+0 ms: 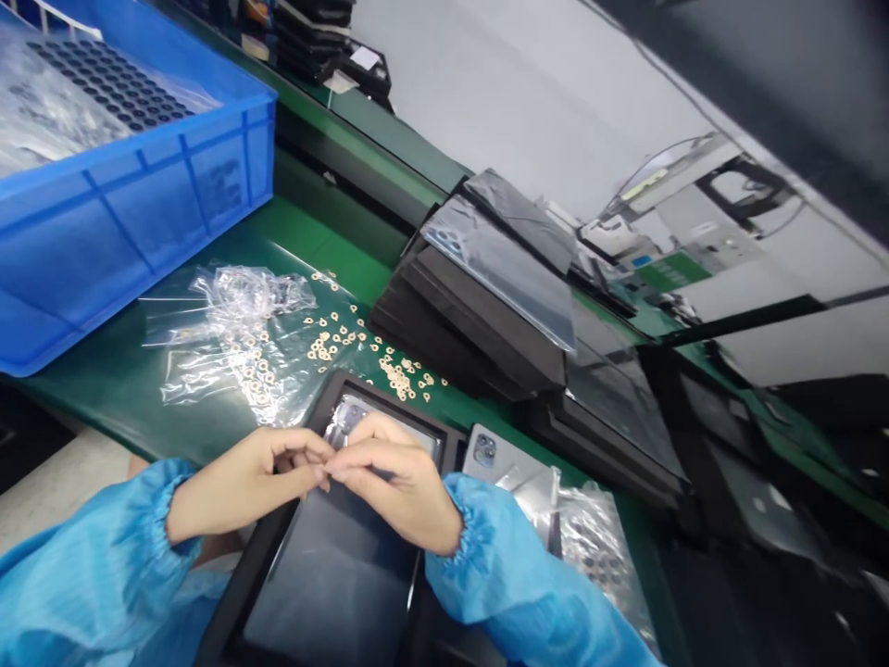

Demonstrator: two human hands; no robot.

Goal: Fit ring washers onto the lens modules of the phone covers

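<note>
My left hand [254,480] and my right hand [399,477] meet fingertip to fingertip above a dark flat panel [333,584] in a black foam tray [260,556]. Both are pinched closed; whatever lies between the fingertips is too small to name. Near the panel's top, under my right hand, a camera-lens cluster shows through clear film. Beyond the tray, small gold ring-shaped pieces [399,378] lie scattered on the green table [104,394]. More of them rest in or on a crumpled clear plastic bag [260,296].
A blue crate [131,232] with bagged black round parts stands at the left. Stacked black foam trays [472,306] hold film-covered panels behind. To the right are a grey panel with camera lenses [504,454] and a clear bag of dark round parts [604,556].
</note>
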